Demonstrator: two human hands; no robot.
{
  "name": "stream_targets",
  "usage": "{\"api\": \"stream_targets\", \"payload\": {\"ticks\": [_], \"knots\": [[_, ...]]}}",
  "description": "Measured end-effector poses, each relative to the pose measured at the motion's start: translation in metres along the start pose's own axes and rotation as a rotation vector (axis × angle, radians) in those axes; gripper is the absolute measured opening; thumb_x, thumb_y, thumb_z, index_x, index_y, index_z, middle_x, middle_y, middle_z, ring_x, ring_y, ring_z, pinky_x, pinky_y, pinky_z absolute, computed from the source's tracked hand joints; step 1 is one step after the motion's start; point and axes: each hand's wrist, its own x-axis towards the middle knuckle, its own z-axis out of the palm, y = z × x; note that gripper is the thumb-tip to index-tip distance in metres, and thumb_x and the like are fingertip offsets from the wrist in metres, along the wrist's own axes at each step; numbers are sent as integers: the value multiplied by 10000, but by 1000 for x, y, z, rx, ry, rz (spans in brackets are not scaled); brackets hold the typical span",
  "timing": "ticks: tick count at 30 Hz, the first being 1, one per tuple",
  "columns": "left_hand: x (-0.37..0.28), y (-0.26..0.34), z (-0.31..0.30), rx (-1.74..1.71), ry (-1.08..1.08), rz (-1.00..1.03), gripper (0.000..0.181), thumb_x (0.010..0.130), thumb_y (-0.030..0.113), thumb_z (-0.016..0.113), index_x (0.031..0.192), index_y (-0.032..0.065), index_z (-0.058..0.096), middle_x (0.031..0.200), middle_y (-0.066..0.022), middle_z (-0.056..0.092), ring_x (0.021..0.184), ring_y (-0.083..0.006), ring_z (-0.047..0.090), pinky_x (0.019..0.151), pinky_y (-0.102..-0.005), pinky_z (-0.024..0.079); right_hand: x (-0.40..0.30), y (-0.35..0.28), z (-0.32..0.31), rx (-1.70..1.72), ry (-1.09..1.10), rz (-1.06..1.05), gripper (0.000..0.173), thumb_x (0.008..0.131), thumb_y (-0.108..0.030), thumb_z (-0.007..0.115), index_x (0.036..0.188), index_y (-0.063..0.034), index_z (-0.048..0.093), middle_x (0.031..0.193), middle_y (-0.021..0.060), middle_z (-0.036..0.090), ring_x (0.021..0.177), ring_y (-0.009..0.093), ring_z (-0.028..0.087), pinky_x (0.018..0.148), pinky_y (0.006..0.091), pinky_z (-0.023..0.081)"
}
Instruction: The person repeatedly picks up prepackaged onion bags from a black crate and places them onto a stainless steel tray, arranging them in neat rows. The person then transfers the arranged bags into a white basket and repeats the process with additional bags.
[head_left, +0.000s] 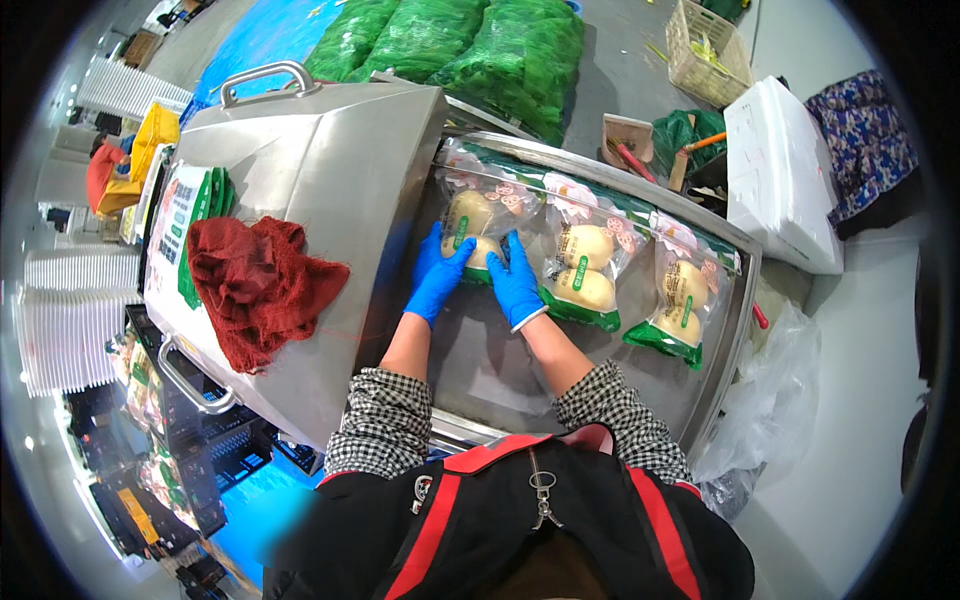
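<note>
My left hand (440, 271), in a blue glove, holds the left side of a printed plastic bag of pale round produce (471, 212). On the bag's right side lies my right hand (516, 283), gloved alike, its fingers around the lower round piece. This bag is the leftmost of three in the stainless steel chamber bed (480, 360) of a packing machine. The middle bag (585, 259) lies just right of my right hand, and another bag (682, 296) lies farther right. The tops of all three reach the bed's far side. My fingertips are partly hidden by the bag film.
The machine's steel lid (300, 150) stands at the left, bearing a dark red cloth (259, 289) and a stack of printed bags (180, 225). Green mesh sacks (502, 60) lie beyond. At right are a white foam box (780, 176) and clear plastic film (772, 390). A person (105, 176) is far left.
</note>
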Motion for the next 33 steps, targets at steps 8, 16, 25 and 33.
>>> {"api": "stream_targets", "payload": {"ticks": [8,16,25,33], "knots": [[4,-31,5,-41,30,21,891,787,500,700,1420,-8,333,1346,-271,448,1232,-365,477,1010,-420,399,-5,-12,4,-76,-27,65,706,912,-201,605,1469,-2,219,1404,242,423,1282,303,454,1031,360,387],[-8,1,1,105,65,57,923,830,487,663,1417,-100,261,1454,-308,297,1366,-394,291,1129,-432,226,-72,-68,-47,-279,99,-358,678,892,-262,609,1417,42,304,1384,279,413,1277,390,428,1057,420,355],[-128,84,63,5,-129,973,658,894,203,643,1430,-11,329,1436,-221,382,1297,-327,406,1088,-420,298,-443,-90,-263,-848,1033,24,594,857,-237,643,1372,-36,424,1357,207,469,1274,354,433,1073,426,338],[-303,75,92,-37,-1030,906,716,882,42,631,1487,70,247,1383,-144,463,1232,-228,472,1001,-354,366,-794,15,-160,-621,1195,1141,854,701,-475,761,1395,-102,429,1361,215,480,1267,372,448,1066,420,352]]}}
